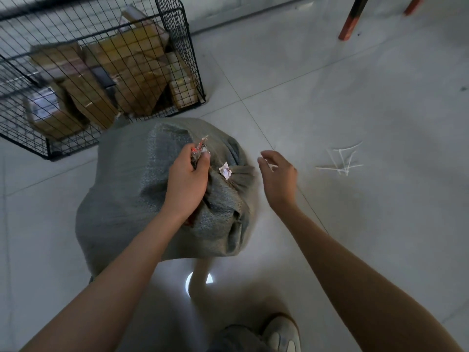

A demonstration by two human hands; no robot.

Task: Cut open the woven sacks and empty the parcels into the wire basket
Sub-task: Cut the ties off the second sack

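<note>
A full grey woven sack (pixel 132 189) stands on the tiled floor in the middle of the view, its neck bunched and tied, with a small white tag (pixel 225 171) at the knot. My left hand (pixel 186 182) grips a red-handled cutting tool (pixel 199 148) against the top of the sack, beside the gathered neck. My right hand (pixel 279 176) hovers just right of the neck with relaxed fingers, holding nothing. The black wire basket (pixel 177 34) stands behind the sack at the upper left, and several brown cardboard parcels (pixel 127 64) lie inside it.
Several cut white cable ties (pixel 342 161) lie on the floor to the right of the sack. Two reddish furniture legs (pixel 351 19) stand at the top right. My shoe (pixel 281 331) is at the bottom edge.
</note>
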